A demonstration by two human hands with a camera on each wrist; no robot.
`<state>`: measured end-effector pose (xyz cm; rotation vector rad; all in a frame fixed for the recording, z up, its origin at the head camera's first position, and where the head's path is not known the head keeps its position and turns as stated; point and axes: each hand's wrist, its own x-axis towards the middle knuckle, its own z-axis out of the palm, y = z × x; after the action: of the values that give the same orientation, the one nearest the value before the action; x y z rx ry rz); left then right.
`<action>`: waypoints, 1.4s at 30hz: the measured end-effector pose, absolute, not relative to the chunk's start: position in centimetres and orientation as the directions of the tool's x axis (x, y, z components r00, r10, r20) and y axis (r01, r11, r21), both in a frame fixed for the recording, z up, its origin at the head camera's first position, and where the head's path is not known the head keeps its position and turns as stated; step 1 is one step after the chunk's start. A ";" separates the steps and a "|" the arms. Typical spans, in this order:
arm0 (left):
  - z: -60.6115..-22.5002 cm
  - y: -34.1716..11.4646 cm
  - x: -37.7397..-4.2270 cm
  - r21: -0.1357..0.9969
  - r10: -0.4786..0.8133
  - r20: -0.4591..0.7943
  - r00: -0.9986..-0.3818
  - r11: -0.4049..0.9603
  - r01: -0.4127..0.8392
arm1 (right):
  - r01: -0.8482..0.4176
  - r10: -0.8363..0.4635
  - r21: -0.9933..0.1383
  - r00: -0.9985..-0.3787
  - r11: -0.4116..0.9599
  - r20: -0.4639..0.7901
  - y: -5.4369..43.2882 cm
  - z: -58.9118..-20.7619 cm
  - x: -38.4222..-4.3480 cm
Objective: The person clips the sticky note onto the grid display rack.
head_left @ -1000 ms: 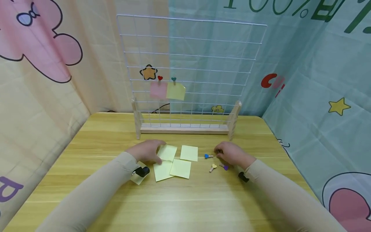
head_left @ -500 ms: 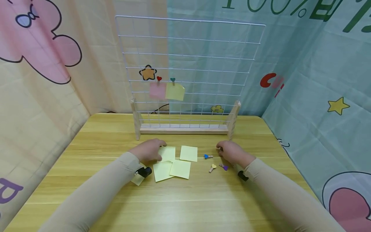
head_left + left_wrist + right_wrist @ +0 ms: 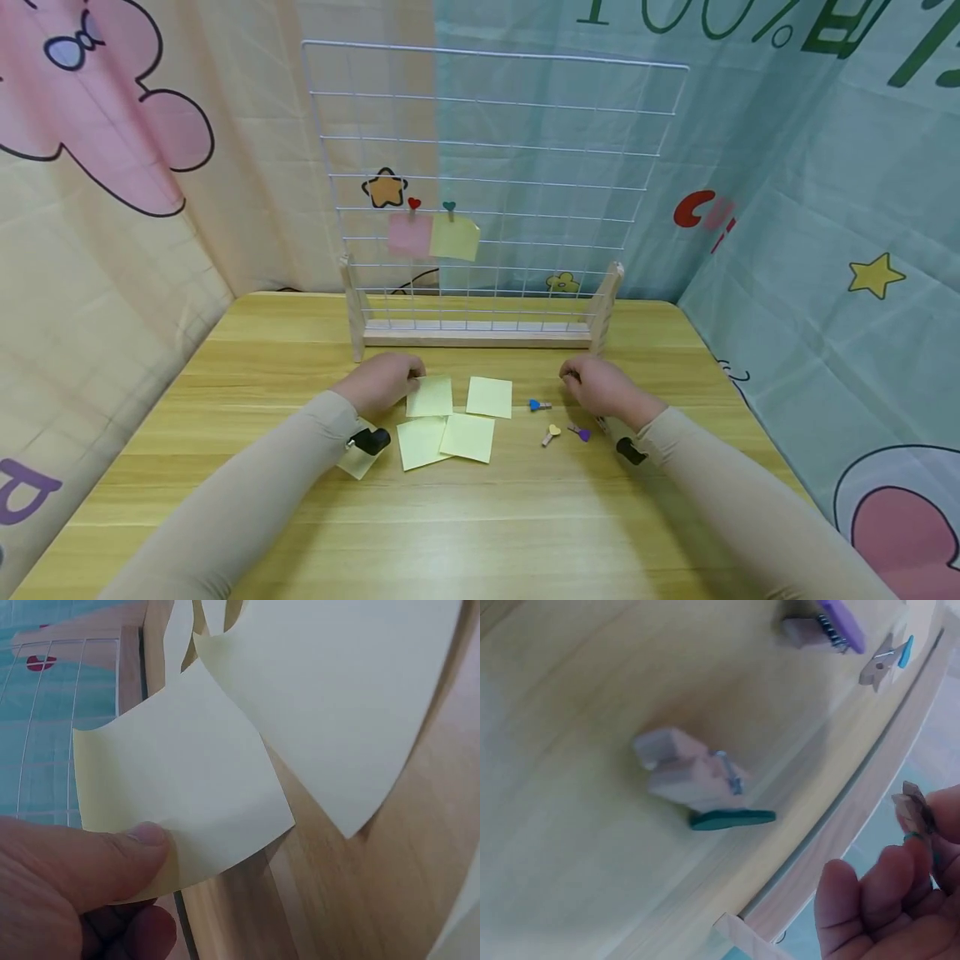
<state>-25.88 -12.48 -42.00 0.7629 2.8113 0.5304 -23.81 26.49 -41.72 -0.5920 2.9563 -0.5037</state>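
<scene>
I had the left grip pinching a yellow note over the bench, left of centre, beside loose notes. My right grip pinched a small clip, right of the blue clip; the wire rack stood far.

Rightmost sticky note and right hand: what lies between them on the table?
In the head view, the blue clip lies between the rightmost note and the right hand.

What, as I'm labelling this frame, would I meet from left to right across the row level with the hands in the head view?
Left hand, pinched yellow note, separate yellow note, blue-heart clip, right hand.
</scene>
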 end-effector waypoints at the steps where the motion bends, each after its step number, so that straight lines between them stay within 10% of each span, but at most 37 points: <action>1: -41.9 -12.5 -25.9 0.400 0.518 -0.064 -0.853 0.797 0.453 | -0.351 -0.383 -0.360 -0.924 0.865 -0.019 26.5 -41.7 -23.8; 42: -40.0 -12.9 -26.5 0.592 0.389 0.131 -0.912 0.707 0.387 | -0.345 -0.366 -0.469 -0.929 0.813 0.049 25.9 -40.2 -24.0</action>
<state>-26.46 -12.92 -40.03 0.6586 2.8991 1.0036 -23.96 25.88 -40.23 -0.5794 2.9494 -0.7512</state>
